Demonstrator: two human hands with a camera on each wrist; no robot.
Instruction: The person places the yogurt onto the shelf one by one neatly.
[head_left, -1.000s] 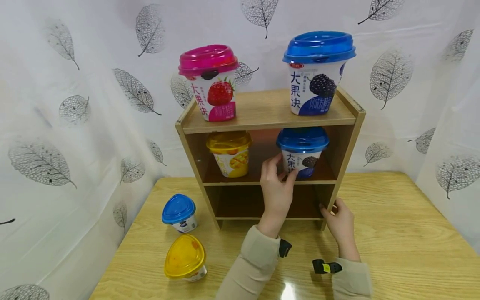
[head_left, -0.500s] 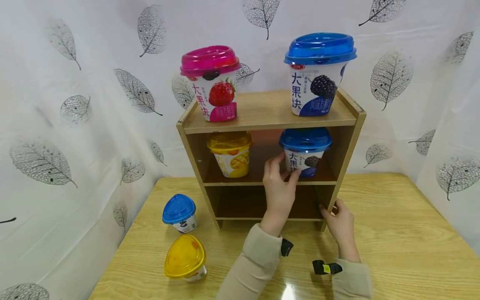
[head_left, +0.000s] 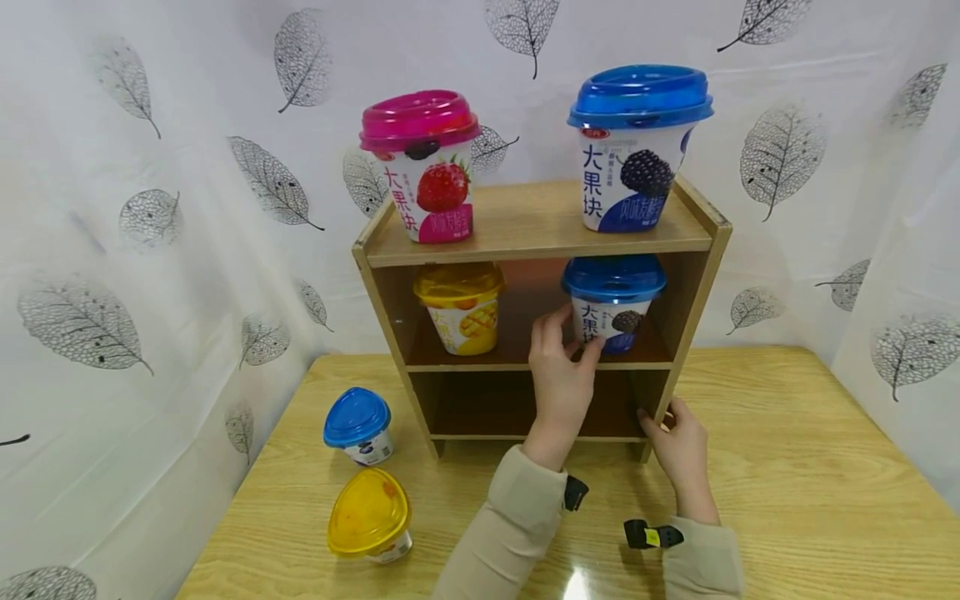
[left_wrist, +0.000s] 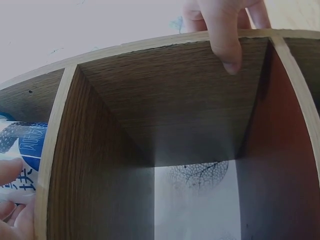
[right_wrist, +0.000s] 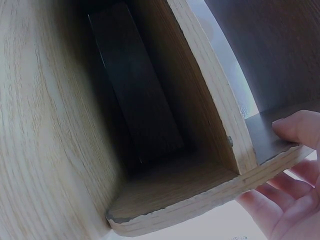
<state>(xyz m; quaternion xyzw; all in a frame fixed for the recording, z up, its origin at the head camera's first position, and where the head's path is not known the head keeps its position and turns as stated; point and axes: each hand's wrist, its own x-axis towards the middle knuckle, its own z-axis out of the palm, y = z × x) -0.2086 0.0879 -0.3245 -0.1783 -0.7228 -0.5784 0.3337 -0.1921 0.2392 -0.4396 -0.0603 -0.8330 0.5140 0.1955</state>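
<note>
My left hand point(head_left: 558, 392) pinches the lower left side of a blue-lidded yogurt cup point(head_left: 617, 310) with blackberries on its label. That cup stands upright on the middle board of a small wooden shelf point(head_left: 540, 367), towards the right side panel. In the left wrist view the same yogurt cup point(left_wrist: 22, 145) shows only in part, past a board's edge. My right hand point(head_left: 678, 450) grips the shelf's right side panel low down, thumb inside and fingers outside, as the right wrist view also shows at the panel point(right_wrist: 280, 162).
A yellow-lidded cup point(head_left: 461, 308) shares the middle board on the left. On top stand a pink-lidded cup point(head_left: 427, 167) and a large blue-lidded cup point(head_left: 637, 150). Left of the shelf, another blue-lidded cup point(head_left: 360, 421) and a yellow-lidded one point(head_left: 370, 512) rest on the table point(head_left: 787, 467).
My left hand and the blue-lidded yogurt cup have shifted slightly to the right along the middle board. My right hand keeps its grip on the side panel.
</note>
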